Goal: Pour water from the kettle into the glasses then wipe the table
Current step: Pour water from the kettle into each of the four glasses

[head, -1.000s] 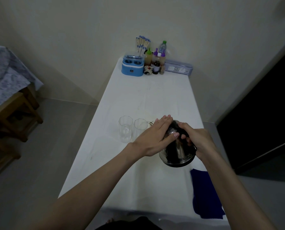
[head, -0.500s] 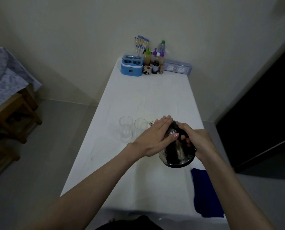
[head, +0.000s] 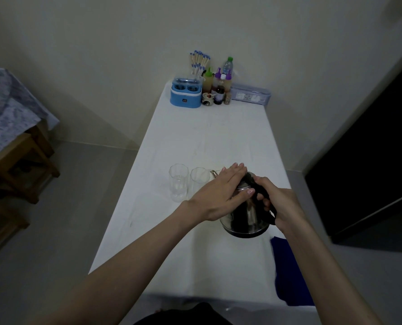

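Note:
A steel kettle (head: 247, 219) with a black handle is tilted over the white table (head: 195, 141), its spout pointing left toward the nearer glass (head: 199, 178). My right hand (head: 279, 202) grips the black handle. My left hand (head: 221, 193) lies flat with straight fingers on the kettle's lid. A second glass (head: 178, 182) stands just left of the first and holds a little water. A dark blue cloth (head: 289, 273) lies at the table's near right edge.
At the table's far end stand a blue appliance (head: 186, 95), several bottles (head: 218, 83), a holder of blue-tipped sticks (head: 199, 63) and a clear lidded box (head: 250, 93). A wooden stool (head: 19, 165) is on the left, a dark doorway on the right.
Almost nothing differs; both hands and the kettle hold the same tilted pose beside the glasses.

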A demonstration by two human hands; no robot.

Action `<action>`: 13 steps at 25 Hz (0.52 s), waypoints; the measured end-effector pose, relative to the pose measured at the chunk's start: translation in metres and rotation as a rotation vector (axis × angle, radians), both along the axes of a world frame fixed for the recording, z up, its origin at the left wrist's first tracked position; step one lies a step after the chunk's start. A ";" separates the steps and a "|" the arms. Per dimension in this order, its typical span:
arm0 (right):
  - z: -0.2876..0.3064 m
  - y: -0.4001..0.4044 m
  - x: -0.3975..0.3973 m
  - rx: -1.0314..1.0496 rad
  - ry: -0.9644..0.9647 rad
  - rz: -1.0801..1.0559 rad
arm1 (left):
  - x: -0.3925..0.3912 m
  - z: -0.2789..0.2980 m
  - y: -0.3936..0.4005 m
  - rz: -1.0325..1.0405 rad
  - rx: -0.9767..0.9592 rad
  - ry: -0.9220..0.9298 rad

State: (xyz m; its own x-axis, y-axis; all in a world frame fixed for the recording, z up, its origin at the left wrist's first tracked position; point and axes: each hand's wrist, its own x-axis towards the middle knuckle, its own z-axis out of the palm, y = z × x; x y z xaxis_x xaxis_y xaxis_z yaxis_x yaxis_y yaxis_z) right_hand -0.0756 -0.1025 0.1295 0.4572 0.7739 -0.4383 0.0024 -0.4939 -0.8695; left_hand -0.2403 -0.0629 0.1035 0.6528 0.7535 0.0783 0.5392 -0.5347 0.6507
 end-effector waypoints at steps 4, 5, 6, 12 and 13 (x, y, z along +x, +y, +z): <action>-0.005 -0.006 0.000 0.077 0.176 -0.028 | 0.002 0.004 0.000 -0.028 0.073 0.004; -0.006 -0.007 0.000 0.091 0.214 -0.040 | 0.003 0.006 0.000 -0.033 0.090 0.010; -0.007 -0.009 0.001 0.102 0.242 -0.050 | 0.004 0.007 -0.001 -0.036 0.110 0.015; -0.004 -0.012 0.016 0.148 0.239 -0.042 | 0.021 0.013 -0.004 -0.045 0.162 -0.007; -0.003 -0.013 0.020 0.143 0.214 -0.032 | 0.024 0.012 -0.005 -0.047 0.152 -0.011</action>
State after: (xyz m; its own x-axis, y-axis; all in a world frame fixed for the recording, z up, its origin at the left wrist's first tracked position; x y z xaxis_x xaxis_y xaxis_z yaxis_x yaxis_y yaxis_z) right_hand -0.0553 -0.1152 0.1266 0.3908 0.8218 -0.4147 -0.2032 -0.3624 -0.9096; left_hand -0.2164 -0.0676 0.1159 0.6853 0.7011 0.1969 0.5043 -0.6519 0.5662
